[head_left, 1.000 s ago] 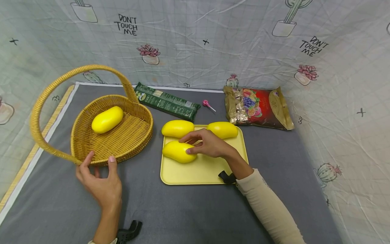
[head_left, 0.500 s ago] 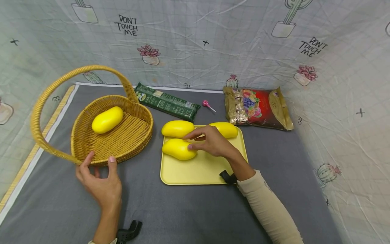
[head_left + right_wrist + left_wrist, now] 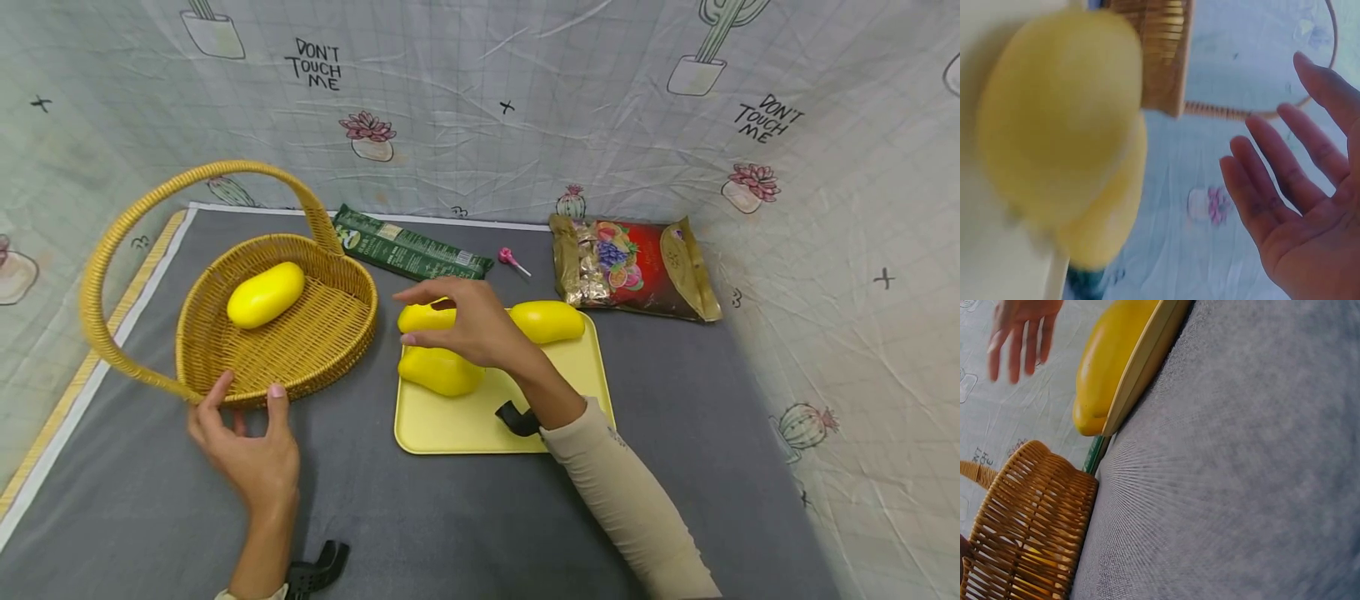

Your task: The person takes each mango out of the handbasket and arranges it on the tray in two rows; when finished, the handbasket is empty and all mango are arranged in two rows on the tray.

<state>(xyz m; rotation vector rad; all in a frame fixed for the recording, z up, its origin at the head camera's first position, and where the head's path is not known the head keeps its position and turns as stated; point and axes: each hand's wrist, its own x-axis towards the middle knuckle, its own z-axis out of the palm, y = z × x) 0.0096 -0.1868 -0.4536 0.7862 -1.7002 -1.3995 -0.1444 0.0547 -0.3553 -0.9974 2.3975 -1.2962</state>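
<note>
A wicker basket (image 3: 337, 358) with a tall handle stands at the left, one yellow mango (image 3: 266, 295) lying inside it. My left hand (image 3: 251, 458) grips the near rim, thumb and index finger on its edge. Three more mangoes are on or over a pale yellow tray (image 3: 450, 429): a near-left mango (image 3: 442, 372), a back-left mango (image 3: 423, 317) and a back-right mango (image 3: 547, 322). Above the two left ones hovers my right hand (image 3: 483, 325), fingers spread from the thumb and holding nothing. The right wrist view shows that hand (image 3: 1310, 219) apart from the fruit; it partly covers the back-left mango in the head view.
Behind the tray lie a green packet (image 3: 408, 246), a pink lollipop (image 3: 510, 260) and a red and gold candy bag (image 3: 637, 267). A printed cloth (image 3: 450, 108) hangs behind the grey table cover (image 3: 420, 525). Black wrist mounts are on both arms.
My right hand has let go of the near-left mango, risen and moved left and away from me over the left mangoes. The left hand keeps its place on the basket rim.
</note>
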